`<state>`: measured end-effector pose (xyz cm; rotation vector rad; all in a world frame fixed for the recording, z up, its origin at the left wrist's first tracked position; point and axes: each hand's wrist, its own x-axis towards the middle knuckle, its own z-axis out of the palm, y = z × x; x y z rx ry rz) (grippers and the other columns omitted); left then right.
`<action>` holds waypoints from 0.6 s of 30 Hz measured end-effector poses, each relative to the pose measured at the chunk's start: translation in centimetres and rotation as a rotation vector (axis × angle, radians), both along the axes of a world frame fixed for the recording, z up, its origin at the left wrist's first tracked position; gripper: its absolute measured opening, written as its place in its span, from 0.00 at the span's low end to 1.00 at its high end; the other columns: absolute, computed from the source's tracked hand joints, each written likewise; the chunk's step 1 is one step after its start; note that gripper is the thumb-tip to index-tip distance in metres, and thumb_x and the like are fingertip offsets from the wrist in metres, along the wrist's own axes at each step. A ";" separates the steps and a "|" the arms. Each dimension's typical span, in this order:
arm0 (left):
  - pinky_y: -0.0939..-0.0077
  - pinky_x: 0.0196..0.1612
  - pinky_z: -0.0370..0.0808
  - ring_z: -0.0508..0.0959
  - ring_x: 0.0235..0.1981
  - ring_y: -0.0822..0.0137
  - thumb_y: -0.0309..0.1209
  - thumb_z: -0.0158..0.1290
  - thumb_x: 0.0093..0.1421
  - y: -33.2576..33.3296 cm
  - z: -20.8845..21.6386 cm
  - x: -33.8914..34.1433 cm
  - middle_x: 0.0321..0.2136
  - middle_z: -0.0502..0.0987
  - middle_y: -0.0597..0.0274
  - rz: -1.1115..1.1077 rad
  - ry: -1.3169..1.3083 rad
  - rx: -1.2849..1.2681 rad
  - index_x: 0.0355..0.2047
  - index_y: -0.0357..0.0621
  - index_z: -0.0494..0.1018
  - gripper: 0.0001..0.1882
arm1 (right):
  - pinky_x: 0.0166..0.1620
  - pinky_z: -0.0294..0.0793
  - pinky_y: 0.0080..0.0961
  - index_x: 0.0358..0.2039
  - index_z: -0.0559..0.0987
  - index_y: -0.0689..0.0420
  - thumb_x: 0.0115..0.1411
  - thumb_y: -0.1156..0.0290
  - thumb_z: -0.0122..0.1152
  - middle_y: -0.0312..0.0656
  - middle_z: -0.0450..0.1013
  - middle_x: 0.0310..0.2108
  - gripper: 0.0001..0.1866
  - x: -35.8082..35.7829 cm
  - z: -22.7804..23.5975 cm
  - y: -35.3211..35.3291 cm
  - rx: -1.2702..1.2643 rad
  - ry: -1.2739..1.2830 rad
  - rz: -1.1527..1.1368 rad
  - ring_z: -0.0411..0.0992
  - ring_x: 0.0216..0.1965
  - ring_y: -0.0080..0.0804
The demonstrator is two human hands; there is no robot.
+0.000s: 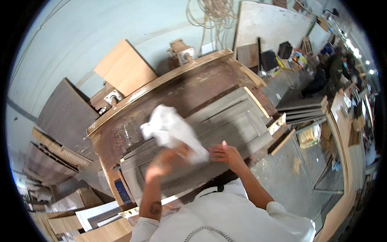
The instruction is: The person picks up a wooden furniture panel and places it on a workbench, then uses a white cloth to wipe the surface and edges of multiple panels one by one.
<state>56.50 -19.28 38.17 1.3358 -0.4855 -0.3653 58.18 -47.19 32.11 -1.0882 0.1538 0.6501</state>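
A crumpled white cloth (169,127), smeared by motion, hangs over a grey panelled door (234,117) that lies flat on a brown workbench. My left hand (167,159) is blurred and appears closed on the cloth's near edge. Close to the cloth's lower right end is my right hand (226,156), its fingers stretched toward the cloth and its thumb raised. Whether those fingertips touch the cloth, I cannot tell. Part of the door's surface is hidden under the cloth and my hands.
The workbench (117,139) has a raised wooden edge at its far side. Beyond it, a light wood board (125,66) and dark panels (66,115) lean near the wall. Stacked boards (302,111) and a metal-framed rack (328,189) stand to the right. A coiled hose (211,14) hangs on the wall.
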 end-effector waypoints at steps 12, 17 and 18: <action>0.69 0.43 0.70 0.76 0.39 0.62 0.38 0.51 0.59 -9.6 -4.1 -8.3 0.37 0.76 0.51 -0.003 0.250 0.605 0.40 0.40 0.72 0.15 | 0.43 0.69 0.27 0.45 0.75 0.64 0.59 0.60 0.56 0.41 0.75 0.39 0.21 4.0 -1.4 -15.8 -0.854 -0.462 -0.855 0.72 0.41 0.31; 0.62 0.46 0.67 0.73 0.42 0.52 0.36 0.50 0.59 -4.1 -11.9 -8.5 0.39 0.74 0.46 0.646 0.170 0.886 0.41 0.37 0.71 0.15 | 0.40 0.70 0.32 0.38 0.76 0.65 0.47 0.51 0.61 0.54 0.76 0.34 0.28 12.5 -3.2 -19.1 -1.531 -0.374 -0.458 0.75 0.37 0.43; 0.60 0.48 0.65 0.71 0.44 0.51 0.35 0.50 0.59 -2.7 -14.9 -8.7 0.42 0.72 0.46 0.777 0.053 0.940 0.42 0.38 0.70 0.15 | 0.38 0.71 0.33 0.38 0.76 0.66 0.45 0.47 0.63 0.53 0.75 0.32 0.32 14.5 -4.4 -19.5 -1.447 -0.511 -0.359 0.74 0.35 0.43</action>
